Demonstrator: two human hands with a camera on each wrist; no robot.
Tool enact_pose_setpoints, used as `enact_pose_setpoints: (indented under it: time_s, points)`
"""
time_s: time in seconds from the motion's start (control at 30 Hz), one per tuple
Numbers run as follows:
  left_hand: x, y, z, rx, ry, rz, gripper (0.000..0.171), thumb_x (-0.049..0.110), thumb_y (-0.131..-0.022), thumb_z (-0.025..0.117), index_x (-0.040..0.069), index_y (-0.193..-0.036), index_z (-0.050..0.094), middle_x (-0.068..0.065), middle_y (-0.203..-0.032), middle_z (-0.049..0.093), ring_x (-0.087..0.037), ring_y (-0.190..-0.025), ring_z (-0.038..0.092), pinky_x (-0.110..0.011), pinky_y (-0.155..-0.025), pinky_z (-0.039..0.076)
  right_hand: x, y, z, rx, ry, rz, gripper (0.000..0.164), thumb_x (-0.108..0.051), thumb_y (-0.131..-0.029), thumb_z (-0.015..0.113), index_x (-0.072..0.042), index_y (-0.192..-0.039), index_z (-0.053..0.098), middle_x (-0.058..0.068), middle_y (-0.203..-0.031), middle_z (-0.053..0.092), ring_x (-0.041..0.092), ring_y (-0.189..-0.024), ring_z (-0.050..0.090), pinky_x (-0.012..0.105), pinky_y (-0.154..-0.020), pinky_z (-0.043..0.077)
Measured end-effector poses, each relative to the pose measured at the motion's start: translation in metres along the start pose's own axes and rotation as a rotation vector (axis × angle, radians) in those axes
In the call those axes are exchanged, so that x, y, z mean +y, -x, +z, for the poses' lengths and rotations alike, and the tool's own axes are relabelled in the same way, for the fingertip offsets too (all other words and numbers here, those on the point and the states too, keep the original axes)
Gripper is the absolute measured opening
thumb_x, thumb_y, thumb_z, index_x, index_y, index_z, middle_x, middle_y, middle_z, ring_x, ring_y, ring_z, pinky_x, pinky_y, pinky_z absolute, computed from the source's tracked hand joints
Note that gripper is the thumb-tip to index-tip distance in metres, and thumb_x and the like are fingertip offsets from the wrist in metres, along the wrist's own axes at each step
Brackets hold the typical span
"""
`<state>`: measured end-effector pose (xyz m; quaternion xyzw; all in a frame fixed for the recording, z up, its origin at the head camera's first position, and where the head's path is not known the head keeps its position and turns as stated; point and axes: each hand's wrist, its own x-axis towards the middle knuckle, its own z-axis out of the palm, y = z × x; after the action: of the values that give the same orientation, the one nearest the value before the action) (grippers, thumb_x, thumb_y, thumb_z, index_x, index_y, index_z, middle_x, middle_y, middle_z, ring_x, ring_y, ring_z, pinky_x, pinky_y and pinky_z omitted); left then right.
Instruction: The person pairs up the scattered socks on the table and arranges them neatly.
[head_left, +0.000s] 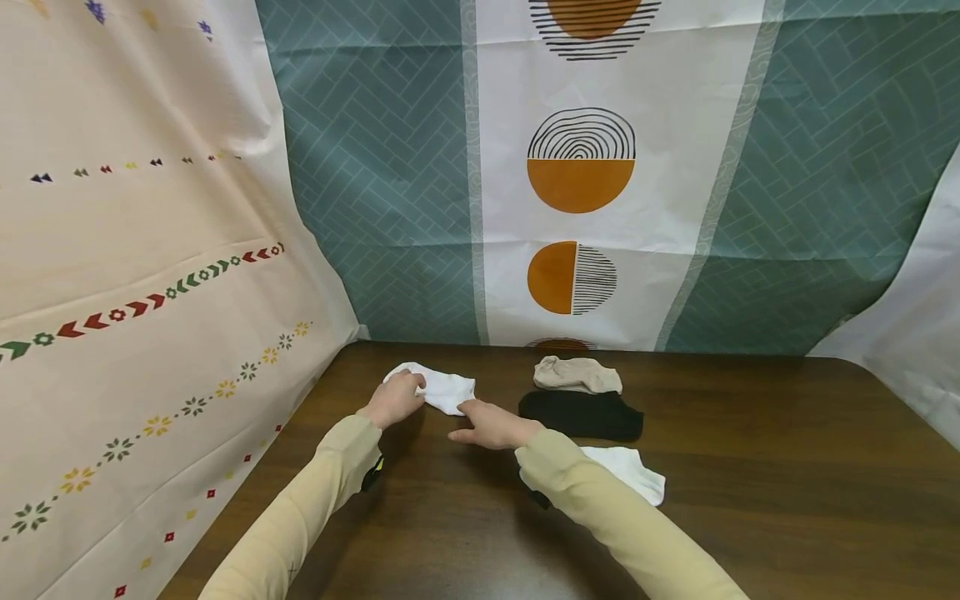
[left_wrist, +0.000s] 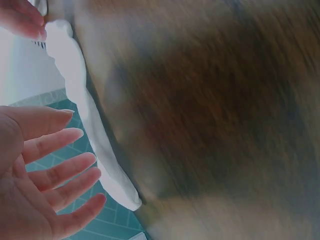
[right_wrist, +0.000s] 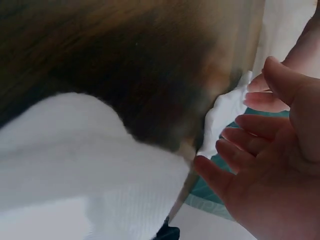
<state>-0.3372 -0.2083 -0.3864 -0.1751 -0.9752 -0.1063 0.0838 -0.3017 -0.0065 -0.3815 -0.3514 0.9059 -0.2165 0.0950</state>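
A white sock (head_left: 448,390) lies flat on the dark wooden table near its back left. Over its left end is my left hand (head_left: 396,398), fingers spread and loosely bent in the left wrist view, with the sock (left_wrist: 92,120) just beyond the fingertips. My right hand (head_left: 497,423) reaches in from the right, its fingertips right at the sock's other end. In the right wrist view its fingers are relaxed and apart, nothing gripped. A second white sock (head_left: 633,475) lies by the right forearm, which partly covers it.
Right of the hands, a black sock (head_left: 581,414) lies behind the second white one, and a beige sock (head_left: 576,375) behind that. Patterned cloth (head_left: 375,208) hangs along the table's back edge, and a cream cloth (head_left: 187,333) borders the left side.
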Motion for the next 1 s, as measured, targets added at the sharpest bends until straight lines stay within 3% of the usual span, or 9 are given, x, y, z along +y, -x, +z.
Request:
enact_pose_setpoints:
  time_s: [0.33,0.6,1.0]
  points:
    - [0.002,0.001,-0.001,-0.121,0.002,0.010,0.007,0.005,-0.080,0.057,0.001,-0.083,0.063,-0.008,-0.084,0.059,-0.023,-0.079,0.055,-0.039,-0.070,0.044,-0.006,-0.004,0.007,-0.142,0.025,0.066,0.068,-0.041,-0.092,0.047,0.009,-0.135,0.030,0.020,-0.139,0.029,0.026,-0.127,0.026,0.033,-0.100,0.022]
    - [0.003,0.000,0.001,-0.155,-0.016,0.048,0.007,0.010,-0.081,0.062,0.003,-0.079,0.063,-0.005,-0.075,0.055,-0.020,-0.075,0.052,-0.036,-0.070,0.042,-0.009,-0.005,0.007,-0.102,0.140,0.130,0.062,-0.044,-0.090,0.049,0.004,-0.129,0.042,0.016,-0.132,0.040,0.023,-0.121,0.037,0.031,-0.095,0.029]
    - [0.008,0.007,-0.003,-0.167,-0.043,0.079,0.007,0.009,-0.080,0.062,0.004,-0.075,0.063,-0.002,-0.069,0.056,-0.017,-0.065,0.050,-0.034,-0.065,0.042,-0.011,0.003,0.004,-0.118,0.102,0.087,0.062,-0.041,-0.090,0.051,0.001,-0.133,0.039,0.015,-0.134,0.039,0.023,-0.121,0.036,0.032,-0.096,0.028]
